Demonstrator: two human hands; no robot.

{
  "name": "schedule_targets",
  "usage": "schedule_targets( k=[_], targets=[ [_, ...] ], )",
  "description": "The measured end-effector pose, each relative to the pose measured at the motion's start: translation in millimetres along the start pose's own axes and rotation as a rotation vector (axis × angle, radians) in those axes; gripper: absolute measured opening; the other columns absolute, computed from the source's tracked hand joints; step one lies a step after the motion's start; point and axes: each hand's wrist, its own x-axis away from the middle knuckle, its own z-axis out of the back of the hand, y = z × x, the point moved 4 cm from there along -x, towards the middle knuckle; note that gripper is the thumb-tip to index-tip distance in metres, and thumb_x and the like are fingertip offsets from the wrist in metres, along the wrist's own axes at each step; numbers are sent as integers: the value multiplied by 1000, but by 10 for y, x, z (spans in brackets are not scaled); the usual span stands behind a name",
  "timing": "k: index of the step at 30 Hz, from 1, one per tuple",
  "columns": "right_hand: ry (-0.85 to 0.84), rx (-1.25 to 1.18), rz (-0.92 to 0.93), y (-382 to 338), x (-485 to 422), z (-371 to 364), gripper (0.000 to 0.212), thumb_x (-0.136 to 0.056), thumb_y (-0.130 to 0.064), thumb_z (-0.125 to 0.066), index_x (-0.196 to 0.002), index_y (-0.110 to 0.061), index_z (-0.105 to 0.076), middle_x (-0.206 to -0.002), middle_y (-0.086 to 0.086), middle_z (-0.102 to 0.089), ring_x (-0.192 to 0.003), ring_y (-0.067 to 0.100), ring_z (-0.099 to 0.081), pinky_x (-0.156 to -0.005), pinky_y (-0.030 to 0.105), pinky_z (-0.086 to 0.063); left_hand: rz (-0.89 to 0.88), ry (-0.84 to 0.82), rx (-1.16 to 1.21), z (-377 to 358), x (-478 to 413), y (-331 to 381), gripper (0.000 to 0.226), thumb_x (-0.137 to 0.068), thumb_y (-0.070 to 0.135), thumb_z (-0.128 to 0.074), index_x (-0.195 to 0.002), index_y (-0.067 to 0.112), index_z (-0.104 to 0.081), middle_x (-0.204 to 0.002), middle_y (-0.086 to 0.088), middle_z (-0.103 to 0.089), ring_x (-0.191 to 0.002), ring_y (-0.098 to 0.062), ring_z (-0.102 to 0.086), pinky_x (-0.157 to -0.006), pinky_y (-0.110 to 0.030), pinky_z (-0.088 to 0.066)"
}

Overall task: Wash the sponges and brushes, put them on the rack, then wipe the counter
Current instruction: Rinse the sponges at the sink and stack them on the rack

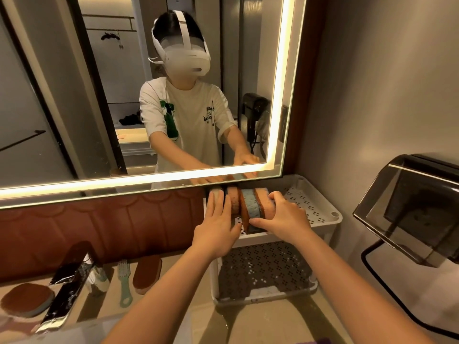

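From the head view, we see our right hand [283, 217] clamped on the sponges [248, 207], standing them on edge at the left of the rack [323, 219] top tier, likely to drain. Our left hand [218, 224], fingers spread, braces the row's left end. A brush [124, 281] lies on the counter [173, 294], near left.

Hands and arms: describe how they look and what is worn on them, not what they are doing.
The left hand and right hand are bare: no gloves, and no rings, watch or bracelet visible. Both forearms are uncovered right down to the bottom of the frame. The mirror reflection shows a white short-sleeved T-shirt, its loose sleeves ending above the elbows, with a green graphic and dark lettering on the chest.
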Motion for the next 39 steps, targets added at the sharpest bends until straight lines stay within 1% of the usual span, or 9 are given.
schedule_targets(
  k=[5,9,12,17,23,29,33,36,39],
  targets=[
    [-51,-18,14,-21,27,9,72,-70,-60,-68,-126,-24,-39,-121,0,-58,-110,23,-54,-87,36,-47,-7,-28,-16,15,117,-12,73,-97,45,-31,-148,19,14,-154,7,27,-140,-11,27,-110,-42,-30],
    [-105,-13,23,-55,-69,54,79,-67,-56,-72,-131,-23,-39,-125,2,-54,-113,21,-51,-90,40,-48,1,-28,-16,10,151,-23,72,-97,44,-31,-148,18,13,-155,7,25,-141,-9,25,-109,-39,-32],
    [-73,42,22,-80,-142,90,81,-68,-55,-73,-133,-21,-40,-128,4,-45,-120,24,-43,-95,40,-45,0,-32,-12,3,139,-21,72,-97,45,-31,-148,18,13,-155,7,26,-141,-9,25,-108,-38,-32],
    [-37,-49,-10,-105,-246,-1,79,-69,-48,-76,-132,-17,-39,-127,7,-46,-116,24,-48,-93,38,-45,0,-50,-5,-4,123,-23,76,-96,47,-33,-148,19,15,-154,8,27,-141,-8,26,-109,-40,-30],
    [67,-98,-23,-140,-391,-79,77,-70,-44,-77,-131,-14,-41,-125,9,-39,-117,27,-47,-96,42,-47,-9,-58,23,-1,97,-31,78,-96,46,-35,-148,18,17,-154,7,27,-141,-7,25,-109,-40,-30],
    [146,-239,-20,-165,-379,-178,74,-71,-34,-79,-129,-13,-39,-127,10,-47,-117,25,-48,-87,29,-40,-29,-8,37,0,108,-48,74,-95,44,-36,-148,25,13,-156,10,22,-142,-7,21,-106,-40,-34],
    [108,-247,-64,-118,-362,-211,74,-72,-37,-77,-129,-13,-38,-126,11,-50,-116,26,-50,-92,35,-44,-29,-20,33,-16,102,-38,73,-96,44,-35,-148,27,13,-156,10,23,-142,-7,22,-106,-41,-34],
    [75,-325,-120,-83,-310,-207,71,-74,-35,-76,-128,-11,-37,-125,12,-54,-115,27,-52,-89,35,-44,-29,2,49,-14,109,-28,74,-95,44,-36,-149,26,12,-156,9,22,-142,-8,22,-107,-40,-32],
    [79,-220,-99,-91,-221,-188,61,-79,-34,-71,-125,-11,-38,-124,11,-54,-114,27,-52,-87,37,-45,-35,66,46,-34,95,-40,74,-95,44,-37,-149,24,10,-157,6,19,-143,-11,21,-114,-42,-21]
  ],
)
